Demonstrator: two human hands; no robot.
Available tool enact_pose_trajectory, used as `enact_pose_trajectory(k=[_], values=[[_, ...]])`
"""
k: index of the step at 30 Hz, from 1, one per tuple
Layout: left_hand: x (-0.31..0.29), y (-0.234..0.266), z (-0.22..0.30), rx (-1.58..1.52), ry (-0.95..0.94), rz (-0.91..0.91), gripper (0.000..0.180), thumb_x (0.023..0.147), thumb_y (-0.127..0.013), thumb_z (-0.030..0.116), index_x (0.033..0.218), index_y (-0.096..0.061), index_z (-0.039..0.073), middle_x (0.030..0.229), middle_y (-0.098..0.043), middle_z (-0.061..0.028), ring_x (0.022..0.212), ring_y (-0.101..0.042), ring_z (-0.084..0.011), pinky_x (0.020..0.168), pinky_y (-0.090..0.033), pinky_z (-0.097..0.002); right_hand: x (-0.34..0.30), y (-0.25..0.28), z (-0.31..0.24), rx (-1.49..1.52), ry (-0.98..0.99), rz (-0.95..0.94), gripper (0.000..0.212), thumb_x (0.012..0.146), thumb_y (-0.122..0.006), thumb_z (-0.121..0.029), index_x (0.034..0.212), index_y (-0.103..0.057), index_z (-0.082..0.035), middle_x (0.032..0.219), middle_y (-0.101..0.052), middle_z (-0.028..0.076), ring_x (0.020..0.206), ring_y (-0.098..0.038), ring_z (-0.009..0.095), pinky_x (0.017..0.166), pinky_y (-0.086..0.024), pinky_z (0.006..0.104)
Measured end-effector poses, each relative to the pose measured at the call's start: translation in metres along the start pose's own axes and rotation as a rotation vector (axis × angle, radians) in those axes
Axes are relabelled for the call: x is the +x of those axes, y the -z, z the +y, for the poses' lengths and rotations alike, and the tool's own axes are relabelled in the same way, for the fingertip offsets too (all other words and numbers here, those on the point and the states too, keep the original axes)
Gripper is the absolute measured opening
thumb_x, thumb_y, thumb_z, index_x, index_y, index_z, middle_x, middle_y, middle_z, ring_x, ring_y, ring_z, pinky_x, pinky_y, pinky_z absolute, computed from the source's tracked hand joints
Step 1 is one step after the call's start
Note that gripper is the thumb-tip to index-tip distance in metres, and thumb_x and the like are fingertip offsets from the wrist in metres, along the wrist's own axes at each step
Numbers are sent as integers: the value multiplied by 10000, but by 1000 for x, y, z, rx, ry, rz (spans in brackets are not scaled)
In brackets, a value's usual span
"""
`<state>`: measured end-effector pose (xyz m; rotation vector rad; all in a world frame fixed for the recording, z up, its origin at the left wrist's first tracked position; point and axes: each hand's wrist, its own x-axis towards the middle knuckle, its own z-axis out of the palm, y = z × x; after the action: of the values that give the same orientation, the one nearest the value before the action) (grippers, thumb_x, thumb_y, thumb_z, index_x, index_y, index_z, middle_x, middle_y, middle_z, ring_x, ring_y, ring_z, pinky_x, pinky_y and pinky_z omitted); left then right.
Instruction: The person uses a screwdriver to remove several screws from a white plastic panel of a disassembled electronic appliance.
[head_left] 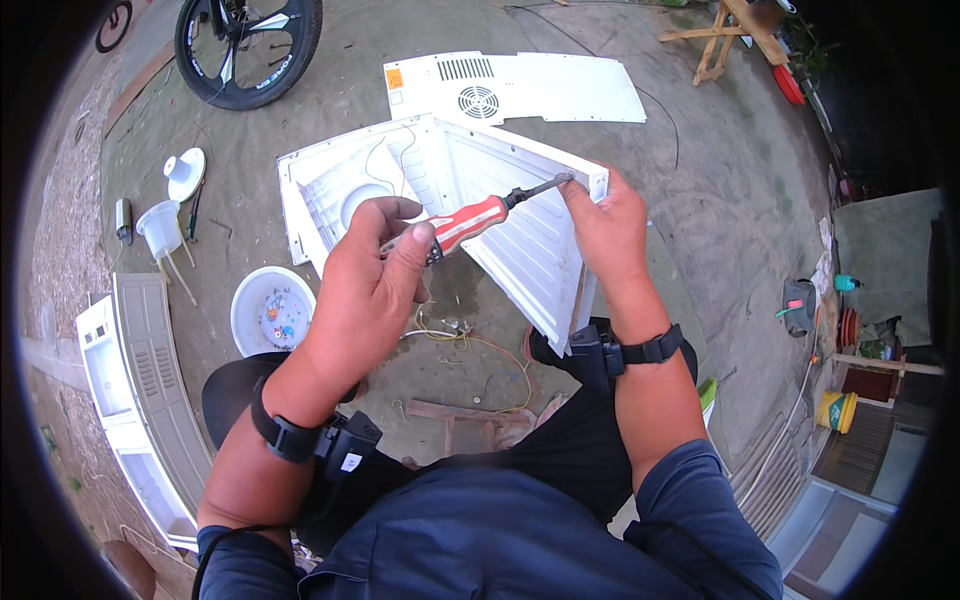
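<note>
My left hand [375, 265] is closed round the red and white handle of a screwdriver [468, 221]. Its dark shaft points up and to the right, and the tip meets the top right corner of a white metal casing [515, 205]. At that corner my right hand [612, 225] grips the casing's edge, with the thumb beside the screwdriver tip. Whether a screw sits under the tip is too small to tell. The casing stands on the ground before my knees, its ribbed inner walls and a round opening showing.
A vented white panel [560, 85] lies beyond the casing. To the left are a white basin [272, 310] with small parts, a white plastic piece [160, 228] and a long appliance panel [150, 370]. Yellow wires [450, 335] lie between my feet. A bicycle wheel [250, 50] stands far left.
</note>
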<state>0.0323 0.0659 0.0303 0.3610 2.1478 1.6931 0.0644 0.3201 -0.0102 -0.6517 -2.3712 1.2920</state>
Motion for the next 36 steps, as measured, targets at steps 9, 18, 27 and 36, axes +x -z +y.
enact_pose_trajectory(k=[9, 18, 27, 36], values=[[2, 5, -4, 118, -10, -129, 386, 964, -668, 124, 1267, -472, -15, 1090, -596, -134, 913, -606, -178, 782, -517, -312, 4, 2, 2, 14, -22, 19, 300, 896, -716, -143, 1152, -684, 10, 932, -747, 132, 832, -696, 179, 778, -534, 322], [-1, -4, -19, 110, -195, -47, 445, 981, -665, 229, 1282, -475, -36, 1114, -612, -221, 971, -638, -254, 859, -531, -369, 5, 1, 6, -15, 16, 11, 336, 892, -719, -151, 1177, -676, 21, 941, -751, 163, 849, -720, 214, 783, -543, 343], [6, 0, -26, 262, -421, 13, 441, 980, -674, 215, 1280, -483, -46, 1056, -632, -163, 847, -628, -156, 741, -533, -331, 3, -1, 1, -45, 34, 9, 334, 875, -721, -169, 1155, -684, 10, 943, -747, 184, 860, -730, 284, 782, -545, 360], [5, 3, -9, 342, -299, -57, 364, 972, -662, 140, 1252, -489, -14, 1068, -603, -117, 826, -601, -149, 707, -514, -322, 3, -2, 4, -64, 61, 23, 315, 876, -715, -174, 1141, -691, -6, 932, -746, 173, 854, -728, 284, 777, -542, 358]])
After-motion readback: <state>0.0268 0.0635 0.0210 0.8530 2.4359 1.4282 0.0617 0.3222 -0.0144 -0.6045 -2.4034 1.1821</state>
